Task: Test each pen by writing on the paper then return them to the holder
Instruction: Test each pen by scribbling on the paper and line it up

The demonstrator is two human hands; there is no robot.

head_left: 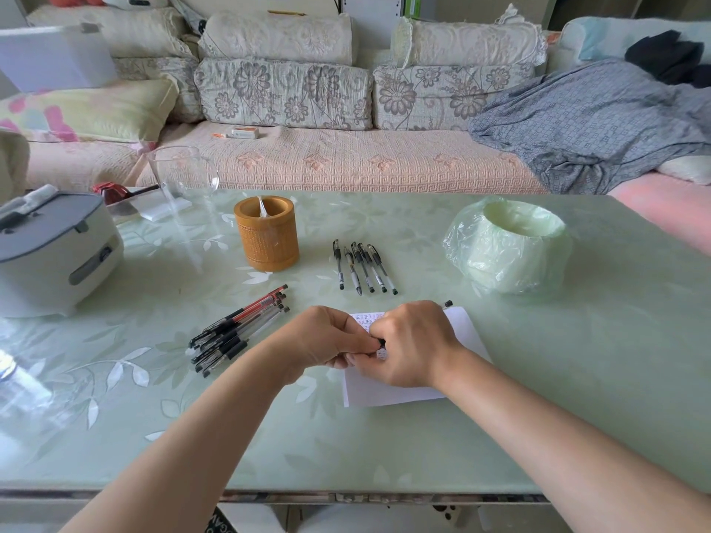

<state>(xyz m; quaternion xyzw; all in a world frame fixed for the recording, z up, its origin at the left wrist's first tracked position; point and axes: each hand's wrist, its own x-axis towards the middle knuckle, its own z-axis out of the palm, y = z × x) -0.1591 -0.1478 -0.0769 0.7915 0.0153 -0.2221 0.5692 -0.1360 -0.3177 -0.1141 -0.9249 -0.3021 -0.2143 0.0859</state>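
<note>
My right grip (413, 344) is curled round a pen (448, 303) above the paper (467, 332) on the bench (577, 378), and my left grip (327, 338) pinches the pen's black end. The holder (267, 234) stands farther back, five pens (363, 267) in a row to its right, and a bundle of pens (238, 328) beside my left grip.

Pens in row (363, 268): 5, black. Pens in pile (238, 330): overlapping, count unclear, some red. Held pen (447, 303): 1. Holder (266, 234): 1. Paper (384, 396): 1. Glass jug (181, 175): 1. Bagged bin (508, 248): 1. White appliance (57, 255): 1.
</note>
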